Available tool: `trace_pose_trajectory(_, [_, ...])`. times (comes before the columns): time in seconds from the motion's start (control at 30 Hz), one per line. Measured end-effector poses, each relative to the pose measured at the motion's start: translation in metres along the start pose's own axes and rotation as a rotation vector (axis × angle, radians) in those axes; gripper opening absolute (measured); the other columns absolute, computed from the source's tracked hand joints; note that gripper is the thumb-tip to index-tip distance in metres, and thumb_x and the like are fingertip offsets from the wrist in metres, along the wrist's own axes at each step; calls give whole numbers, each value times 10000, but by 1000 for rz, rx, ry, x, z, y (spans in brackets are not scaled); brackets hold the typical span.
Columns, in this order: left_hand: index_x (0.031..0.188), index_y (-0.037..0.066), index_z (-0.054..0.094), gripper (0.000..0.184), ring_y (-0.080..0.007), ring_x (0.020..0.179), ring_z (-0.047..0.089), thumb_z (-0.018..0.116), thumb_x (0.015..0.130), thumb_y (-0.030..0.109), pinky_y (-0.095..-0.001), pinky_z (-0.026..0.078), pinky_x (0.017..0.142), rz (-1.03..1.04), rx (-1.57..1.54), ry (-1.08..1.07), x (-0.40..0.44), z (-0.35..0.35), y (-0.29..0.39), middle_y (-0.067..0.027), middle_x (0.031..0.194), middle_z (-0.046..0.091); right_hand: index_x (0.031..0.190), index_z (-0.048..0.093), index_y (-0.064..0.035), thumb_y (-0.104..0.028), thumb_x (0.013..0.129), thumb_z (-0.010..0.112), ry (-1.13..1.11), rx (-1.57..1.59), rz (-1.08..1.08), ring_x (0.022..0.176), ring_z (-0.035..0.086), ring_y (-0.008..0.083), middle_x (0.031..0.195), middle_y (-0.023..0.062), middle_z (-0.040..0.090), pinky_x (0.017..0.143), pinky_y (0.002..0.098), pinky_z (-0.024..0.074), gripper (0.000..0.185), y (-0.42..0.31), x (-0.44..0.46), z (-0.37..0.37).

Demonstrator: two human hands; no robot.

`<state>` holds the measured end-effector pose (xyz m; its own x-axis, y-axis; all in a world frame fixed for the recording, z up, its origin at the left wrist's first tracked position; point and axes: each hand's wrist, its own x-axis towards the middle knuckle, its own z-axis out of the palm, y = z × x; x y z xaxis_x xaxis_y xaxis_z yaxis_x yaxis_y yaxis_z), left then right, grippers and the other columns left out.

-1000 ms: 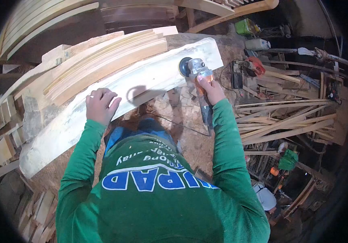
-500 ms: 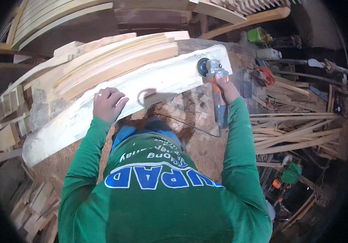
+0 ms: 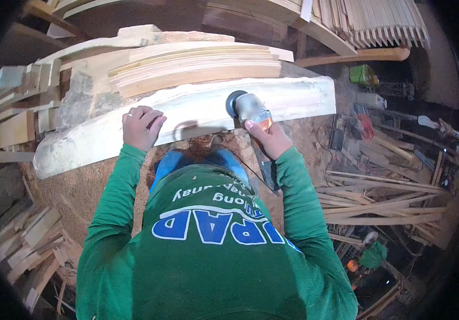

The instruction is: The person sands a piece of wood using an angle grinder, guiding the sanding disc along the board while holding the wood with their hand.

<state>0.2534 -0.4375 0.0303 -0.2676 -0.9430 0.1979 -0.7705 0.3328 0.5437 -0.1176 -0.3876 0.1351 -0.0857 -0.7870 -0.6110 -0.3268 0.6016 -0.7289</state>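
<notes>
A long pale wooden plank (image 3: 197,109) lies across in front of me, slightly curved in this view. My right hand (image 3: 273,140) grips an angle grinder (image 3: 250,106) by its orange and dark body. The grinder's round dark disc (image 3: 235,103) is at the plank's face, right of the middle; its head is blurred. Toward the plank's left part, my left hand (image 3: 142,128) rests on the near edge, fingers loosely bent and thumb apart. It holds no tool.
Behind the plank lies a stack of thin wooden strips (image 3: 197,69). Cut wood blocks (image 3: 13,128) stand at the left. Long scrap strips (image 3: 384,200) are piled at the right, below a red tool (image 3: 365,127). A dark cord (image 3: 248,173) hangs near my legs.
My right hand has brought the grinder leftward along the plank, from near its right end toward the middle. My left hand stays on the plank. The view has turned slightly.
</notes>
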Motion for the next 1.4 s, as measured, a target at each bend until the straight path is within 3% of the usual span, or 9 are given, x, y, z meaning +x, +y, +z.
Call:
trace_pose_trajectory(0.23, [949,164,798,140,-248,959,661,808,912,299,-438,458,866,-213,90,112,-26,-41,-50,-15,988,722,1254,720,17,-470,955,811,-150,-197,94,1010,713,189,1102,114,781,944,355,550,579,-66,-11,75])
trace_pose_trajectory(0.37, [989,162,794,139,-262,1016,673,799,921,283,-445,474,906,-284,124,223,-46,-57,-74,-36,1033,730,1243,715,13,-453,955,819,-299,-64,-58,985,711,184,1075,109,780,919,346,553,558,-47,4,117])
trace_pose_trajectory(0.63, [1006,162,794,118,-275,1028,671,796,910,231,-444,480,917,-304,106,309,-74,-79,-96,-40,1043,724,1291,670,47,-704,932,708,-340,-570,-67,1121,735,428,1120,292,760,996,478,554,833,-82,7,184])
trace_pose_trajectory(0.67, [1004,172,795,116,-269,1030,667,793,909,238,-444,473,919,-304,88,315,-74,-78,-97,-32,1044,720,1290,660,70,-755,911,691,-345,-492,-188,1124,726,466,1123,329,746,1000,502,552,908,-77,7,189])
trace_pose_trajectory(0.87, [1007,162,782,123,-272,1039,662,799,897,214,-444,455,922,-208,1,226,-53,-70,-72,-35,1055,722,1291,676,51,-741,882,735,-261,-514,-26,1111,744,430,1121,282,768,1001,473,557,893,-73,-3,164])
trace_pose_trajectory(0.97, [1018,157,792,120,-287,985,670,786,918,223,-428,446,914,-61,69,172,-33,-57,-45,-60,1014,722,1285,696,31,-663,890,786,-184,-255,-34,1085,760,362,1118,229,784,983,428,566,803,-43,1,133])
trace_pose_trajectory(1.0, [1032,182,793,148,-264,967,665,798,898,244,-416,410,915,-23,44,160,-28,-48,-43,-38,997,716,1282,708,19,-569,913,817,-160,-168,-47,1042,759,276,1108,170,792,966,388,568,703,-52,-4,122])
trace_pose_trajectory(1.23, [1085,209,785,257,-254,975,670,849,837,211,-427,429,887,91,-167,50,10,9,12,-14,1021,722,1295,707,5,-441,967,806,-33,-88,55,1072,712,197,1160,114,774,993,356,542,563,-38,3,47])
trace_pose_trajectory(1.4, [1199,209,764,384,-261,1064,647,830,883,417,-465,412,938,51,-56,-52,36,32,43,-27,1093,702,1302,711,-5,-486,965,790,50,-54,130,1035,698,177,1126,92,769,957,345,538,593,-7,16,-15])
